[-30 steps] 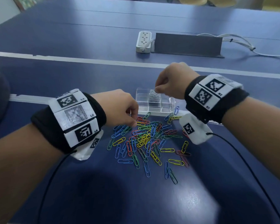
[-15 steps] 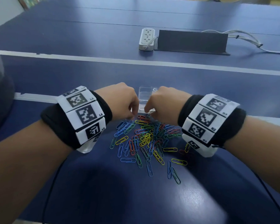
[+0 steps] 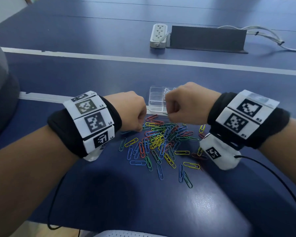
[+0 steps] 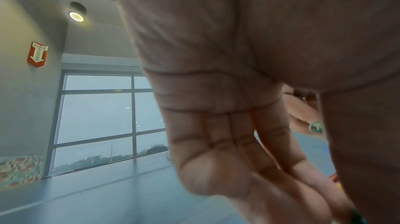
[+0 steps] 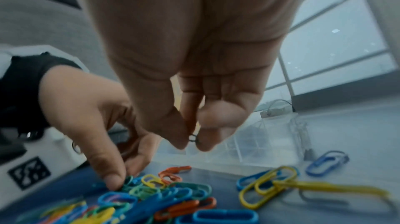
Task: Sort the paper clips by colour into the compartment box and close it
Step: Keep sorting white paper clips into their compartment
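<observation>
A heap of coloured paper clips lies on the blue table, with the clear compartment box open just behind it. Pale clips sit in one of its compartments. My right hand hovers over the heap's far edge, thumb and forefinger pinching a green paper clip; the same clip shows in the left wrist view. My left hand reaches down to the heap's left edge. There its thumb and fingers close on another green clip among the others.
A white power strip, a dark grey panel and white cables lie far back on the table. A black wire trails from my right wrist. White lines cross the tabletop.
My right hand came back from over the box to the heap's far edge and now holds a green clip. My left hand stayed at the heap's left edge.
</observation>
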Tool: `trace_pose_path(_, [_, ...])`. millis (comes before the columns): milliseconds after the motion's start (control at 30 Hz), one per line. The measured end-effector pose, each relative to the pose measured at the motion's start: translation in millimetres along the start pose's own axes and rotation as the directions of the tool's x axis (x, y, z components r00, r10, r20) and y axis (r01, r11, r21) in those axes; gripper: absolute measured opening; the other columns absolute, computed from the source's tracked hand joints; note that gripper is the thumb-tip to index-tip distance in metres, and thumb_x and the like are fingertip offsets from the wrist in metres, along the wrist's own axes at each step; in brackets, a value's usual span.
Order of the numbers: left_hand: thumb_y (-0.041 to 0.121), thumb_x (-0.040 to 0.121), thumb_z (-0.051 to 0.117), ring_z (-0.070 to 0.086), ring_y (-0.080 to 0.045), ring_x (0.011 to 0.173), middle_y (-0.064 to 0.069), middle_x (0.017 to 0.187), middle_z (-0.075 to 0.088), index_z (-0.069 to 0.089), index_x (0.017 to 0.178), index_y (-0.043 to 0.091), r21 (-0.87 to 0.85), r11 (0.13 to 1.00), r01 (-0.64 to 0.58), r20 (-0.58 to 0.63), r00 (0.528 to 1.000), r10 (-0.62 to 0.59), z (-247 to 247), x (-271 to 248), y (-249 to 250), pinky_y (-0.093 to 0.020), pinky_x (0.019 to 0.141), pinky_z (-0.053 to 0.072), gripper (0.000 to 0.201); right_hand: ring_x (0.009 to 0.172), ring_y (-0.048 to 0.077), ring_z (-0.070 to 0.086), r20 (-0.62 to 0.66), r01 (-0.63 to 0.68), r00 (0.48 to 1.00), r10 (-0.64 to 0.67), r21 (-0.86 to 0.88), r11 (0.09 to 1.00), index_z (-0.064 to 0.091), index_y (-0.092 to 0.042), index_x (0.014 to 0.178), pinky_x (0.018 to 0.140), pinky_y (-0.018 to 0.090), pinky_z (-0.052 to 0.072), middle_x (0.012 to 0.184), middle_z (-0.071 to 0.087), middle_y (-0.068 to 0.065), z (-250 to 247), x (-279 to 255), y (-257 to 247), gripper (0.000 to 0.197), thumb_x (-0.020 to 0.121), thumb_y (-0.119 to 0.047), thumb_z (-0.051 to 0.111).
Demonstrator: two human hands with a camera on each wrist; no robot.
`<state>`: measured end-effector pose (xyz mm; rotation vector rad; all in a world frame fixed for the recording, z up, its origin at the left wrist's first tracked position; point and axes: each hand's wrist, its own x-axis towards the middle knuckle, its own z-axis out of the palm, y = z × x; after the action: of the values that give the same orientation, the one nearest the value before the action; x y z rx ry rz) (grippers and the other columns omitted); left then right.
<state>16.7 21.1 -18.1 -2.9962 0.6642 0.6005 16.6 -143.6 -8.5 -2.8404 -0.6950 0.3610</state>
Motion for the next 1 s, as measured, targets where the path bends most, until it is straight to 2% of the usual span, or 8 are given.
trace_pose_path(167, [0.021, 0.078, 0.059, 0.048, -0.003, 0.060, 0.010, 0.063, 0.054, 0.057, 0.071, 0.023, -0.092, 0.996, -0.015, -0.029, 1.000, 0.013, -2.4, -5.7, -4.9, -0.022, 0.056, 0.039, 0.008, 0.065, 0.010, 0.049, 0.125, -0.098, 0.989, 0.084, 0.115, 0.989, 0.066, -0.025, 0.104, 0.074, 0.019, 0.037, 0.062, 0.052, -0.015, -2.7, -5.7, 3.0, 0.029, 0.084, -0.013, 0.049])
trace_pose_path(267, [0.019, 0.079, 0.058, 0.047, 0.000, 0.062, 0.009, 0.072, 0.059, 0.056, 0.084, 0.026, -0.163, 0.986, -0.031, -0.040, 0.999, 0.025, -3.1, -6.8, -6.3, -0.022, 0.068, 0.039, 0.008, 0.069, 0.014, 0.051, 0.144, -0.128, 0.984, 0.108, 0.142, 0.982, 0.069, -0.025, 0.093, 0.075, 0.021, 0.042, 0.058, 0.052, -0.011, -1.7, -6.3, -0.6, 0.027, 0.084, -0.013, 0.047])
trace_pose_path(333, [0.017, 0.081, 0.054, 0.047, 0.001, 0.062, 0.010, 0.071, 0.058, 0.055, 0.090, 0.029, -0.188, 0.982, -0.024, -0.041, 0.999, 0.016, -3.2, -7.2, -6.8, -0.021, 0.070, 0.038, 0.014, 0.075, 0.017, 0.050, 0.088, -0.126, 0.989, 0.115, 0.125, 0.984, 0.070, -0.020, 0.090, 0.074, 0.021, 0.040, 0.068, 0.059, -0.006, 1.1, -4.6, -4.6, 0.024, 0.084, -0.015, 0.048])
trace_pose_path(500, [0.014, 0.086, 0.043, 0.044, -0.006, 0.061, 0.010, 0.063, 0.049, 0.053, 0.077, 0.020, -0.178, 0.984, -0.003, -0.043, 0.999, -0.005, -1.3, -6.1, -6.2, -0.023, 0.067, 0.033, 0.014, 0.084, 0.024, 0.052, 0.023, -0.120, 0.993, 0.119, 0.073, 0.990, 0.067, -0.011, 0.095, 0.079, 0.027, 0.045, 0.097, 0.069, 0.008, 8.5, -1.1, -10.0, 0.026, 0.087, -0.022, 0.045])
trace_pose_path(600, [0.019, 0.085, 0.045, 0.045, -0.013, 0.064, 0.008, 0.063, 0.048, 0.051, 0.076, 0.020, -0.173, 0.985, -0.021, -0.028, 0.999, 0.016, 2.3, -4.1, -3.0, -0.024, 0.068, 0.034, 0.011, 0.091, 0.026, 0.058, 0.073, -0.111, 0.991, 0.114, -0.032, 0.993, 0.068, -0.014, 0.096, 0.077, 0.029, 0.047, 0.092, 0.066, 0.006, 12.3, -1.8, -9.8, 0.025, 0.088, -0.032, 0.052])
trace_pose_path(700, [0.030, 0.080, 0.058, 0.043, -0.006, 0.061, 0.008, 0.063, 0.044, 0.061, 0.086, 0.026, -0.114, 0.991, -0.065, -0.030, 0.998, 0.062, 5.6, 2.0, -2.9, -0.025, 0.068, 0.039, 0.008, 0.094, 0.026, 0.060, 0.127, -0.095, 0.986, 0.110, -0.120, 0.988, 0.069, -0.018, 0.100, 0.078, 0.029, 0.048, 0.094, 0.064, 0.004, 14.3, -0.8, -10.8, 0.029, 0.084, -0.041, 0.061])
trace_pose_path(833, [0.037, 0.079, 0.066, 0.044, -0.014, 0.082, 0.009, 0.072, 0.043, 0.067, 0.089, 0.024, -0.011, 0.996, -0.089, -0.017, 0.996, 0.089, 7.4, 7.3, -1.1, -0.029, 0.079, 0.045, 0.016, 0.094, 0.027, 0.061, 0.129, -0.073, 0.988, 0.087, -0.113, 0.991, 0.071, -0.018, 0.100, 0.076, 0.028, 0.047, 0.100, 0.067, 0.005, 14.8, 1.8, -9.4, 0.026, 0.084, -0.037, 0.063])
trace_pose_path(1000, [0.026, 0.079, 0.061, 0.048, -0.014, 0.072, 0.010, 0.066, 0.047, 0.061, 0.074, 0.024, -0.055, 0.994, -0.094, -0.039, 0.995, 0.092, 5.9, 3.2, -0.3, -0.025, 0.070, 0.042, 0.005, 0.081, 0.020, 0.055, 0.121, -0.088, 0.989, 0.089, -0.014, 0.996, 0.070, -0.018, 0.090, 0.071, 0.023, 0.040, 0.076, 0.059, -0.005, 13.5, -1.1, -3.0, 0.021, 0.085, -0.034, 0.059])
